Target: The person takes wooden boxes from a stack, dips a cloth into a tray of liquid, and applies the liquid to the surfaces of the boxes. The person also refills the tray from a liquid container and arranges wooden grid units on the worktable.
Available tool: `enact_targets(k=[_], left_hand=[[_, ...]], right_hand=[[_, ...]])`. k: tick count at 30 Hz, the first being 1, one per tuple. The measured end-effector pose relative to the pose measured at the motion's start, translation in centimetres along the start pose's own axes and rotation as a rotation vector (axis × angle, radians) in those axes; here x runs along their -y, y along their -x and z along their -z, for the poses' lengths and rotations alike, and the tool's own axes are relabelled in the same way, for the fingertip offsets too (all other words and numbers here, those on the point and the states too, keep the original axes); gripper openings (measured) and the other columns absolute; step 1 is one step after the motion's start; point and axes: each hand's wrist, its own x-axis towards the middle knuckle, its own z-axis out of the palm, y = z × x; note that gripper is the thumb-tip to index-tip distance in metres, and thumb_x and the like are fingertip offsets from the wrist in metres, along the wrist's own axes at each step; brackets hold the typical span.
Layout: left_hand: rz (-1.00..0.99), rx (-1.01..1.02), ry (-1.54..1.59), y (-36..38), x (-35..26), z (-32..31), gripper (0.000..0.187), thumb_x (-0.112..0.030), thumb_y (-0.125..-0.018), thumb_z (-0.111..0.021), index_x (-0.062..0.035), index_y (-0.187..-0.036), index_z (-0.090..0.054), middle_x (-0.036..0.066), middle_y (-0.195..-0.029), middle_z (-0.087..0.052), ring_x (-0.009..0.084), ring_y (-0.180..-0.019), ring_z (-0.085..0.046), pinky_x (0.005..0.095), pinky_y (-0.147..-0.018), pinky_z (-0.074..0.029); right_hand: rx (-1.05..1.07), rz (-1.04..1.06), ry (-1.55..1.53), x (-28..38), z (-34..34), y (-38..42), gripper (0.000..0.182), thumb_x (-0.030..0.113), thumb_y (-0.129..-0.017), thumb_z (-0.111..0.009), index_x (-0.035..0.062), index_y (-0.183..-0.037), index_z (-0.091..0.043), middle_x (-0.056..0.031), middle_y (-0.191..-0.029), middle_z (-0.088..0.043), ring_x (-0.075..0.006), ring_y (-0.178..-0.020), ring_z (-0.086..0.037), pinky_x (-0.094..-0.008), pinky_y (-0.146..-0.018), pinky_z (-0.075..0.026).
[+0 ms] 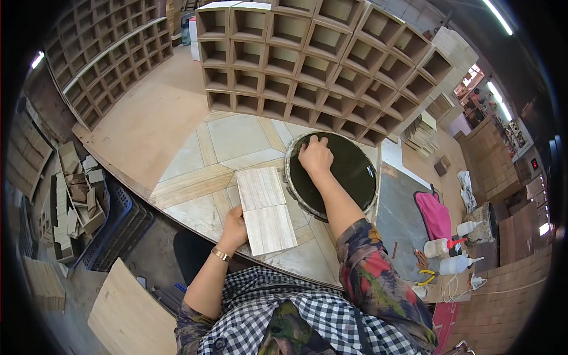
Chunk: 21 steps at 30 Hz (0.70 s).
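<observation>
My left hand [235, 228] grips the lower left edge of a pale wood-grained board [267, 210]. A seam runs across the board's middle, so it may be two pieces set end to end. To the right stands a round bucket [288, 171] with dark, glossy greenish liquid [349, 177] almost up to its rim. My right hand [315, 155] reaches over the bucket's far left part, fingers bent down at the liquid. Whatever those fingertips may hold is hidden.
Stacked wooden boxes with open fronts [290, 59] line the table's back. Glue bottles [438, 247], yellow-handled pliers [426, 276] and a pink cloth [433, 214] lie at the right. A blue crate [112, 219] with wood offcuts stands on the floor at the left.
</observation>
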Motion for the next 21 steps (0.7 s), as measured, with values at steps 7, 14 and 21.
enact_targets(k=[7,14,21], left_hand=[[-0.015,-0.014,-0.044,-0.1,-0.2,0.1,0.020,-0.007,-0.083,-0.063,0.0038,-0.100,-0.062,0.011,-0.092,-0.070,0.0143,-0.083,-0.063,0.0295,-0.074,-0.050],[-0.002,0.022,0.012,1.1,-0.9,1.0,0.019,-0.007,-0.082,-0.064,0.0043,-0.098,-0.063,0.011,-0.090,-0.070,0.0137,-0.081,-0.063,0.0287,-0.072,-0.050],[0.008,-0.017,0.008,1.2,0.1,0.9,0.020,-0.010,-0.082,-0.066,0.0029,-0.098,-0.064,0.009,-0.088,-0.069,0.0114,-0.079,-0.061,0.0278,-0.070,-0.050]], right_hand=[[0.054,-0.238,-0.323,-1.7,2.1,-1.7,0.032,0.035,-0.080,-0.065,0.0071,-0.095,-0.066,-0.0141,-0.084,-0.067,-0.0304,-0.086,-0.065,-0.0389,-0.077,-0.049],[0.388,-0.544,-1.683,0.1,10.5,3.1,0.012,0.014,-0.087,-0.060,0.0042,-0.094,-0.059,-0.0001,-0.086,-0.062,-0.0107,-0.074,-0.058,-0.0261,-0.068,-0.048],[0.522,0.074,-1.351,3.0,12.3,11.6,0.017,0.017,-0.080,-0.069,0.0080,-0.081,-0.056,-0.0003,-0.083,-0.057,-0.0129,-0.074,-0.057,-0.0263,-0.066,-0.047]])
